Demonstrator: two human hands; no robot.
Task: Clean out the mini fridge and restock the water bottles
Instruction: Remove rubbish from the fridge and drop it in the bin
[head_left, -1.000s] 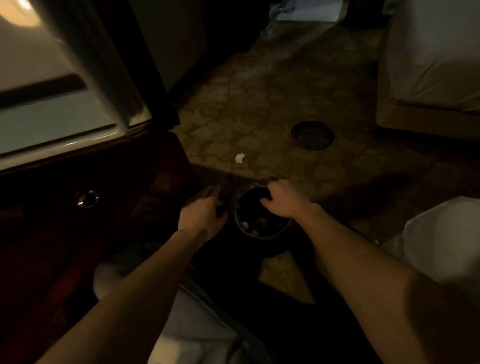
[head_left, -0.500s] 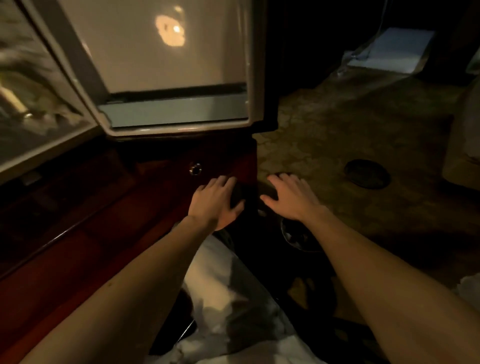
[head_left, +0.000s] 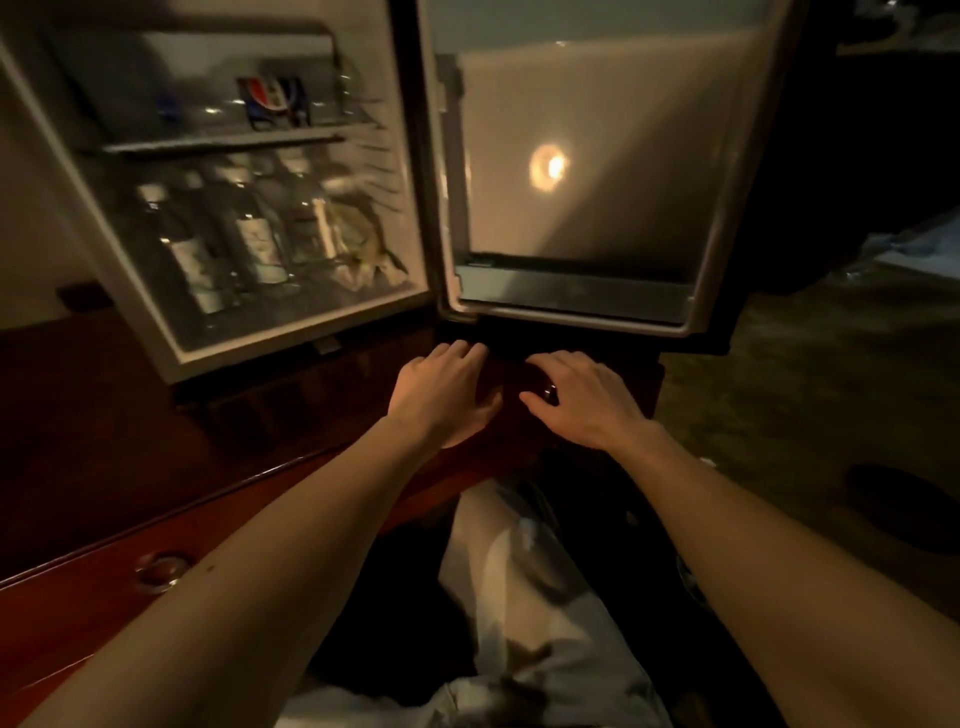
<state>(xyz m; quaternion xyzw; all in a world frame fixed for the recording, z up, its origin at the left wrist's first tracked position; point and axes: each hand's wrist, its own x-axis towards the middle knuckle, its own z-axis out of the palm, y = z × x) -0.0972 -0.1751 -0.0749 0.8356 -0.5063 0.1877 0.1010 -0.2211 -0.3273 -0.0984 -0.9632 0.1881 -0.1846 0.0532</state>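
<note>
The mini fridge (head_left: 156, 291) stands open at the upper left, its door (head_left: 587, 156) swung out to the right. On its floor stand several water bottles (head_left: 249, 244) next to a crumpled wrapper (head_left: 363, 244). A blue soda can (head_left: 272, 101) sits on the upper wire shelf. Both my hands are held out below the door's bottom edge, in front of the dark wooden cabinet. My left hand (head_left: 447, 395) is spread with straight fingers and holds nothing. My right hand (head_left: 582, 400) is relaxed and also empty.
A red-brown wooden drawer front (head_left: 104, 519) with a round knob (head_left: 158, 569) runs along the left. Patterned carpet (head_left: 810, 395) lies to the right, with a dark round lid (head_left: 904, 506) on it. My light-clothed knees (head_left: 524, 597) are at the bottom centre.
My view swung up and left from the small bin on the floor to the open fridge. Both hands left the bin and rose toward the cabinet below the fridge door.
</note>
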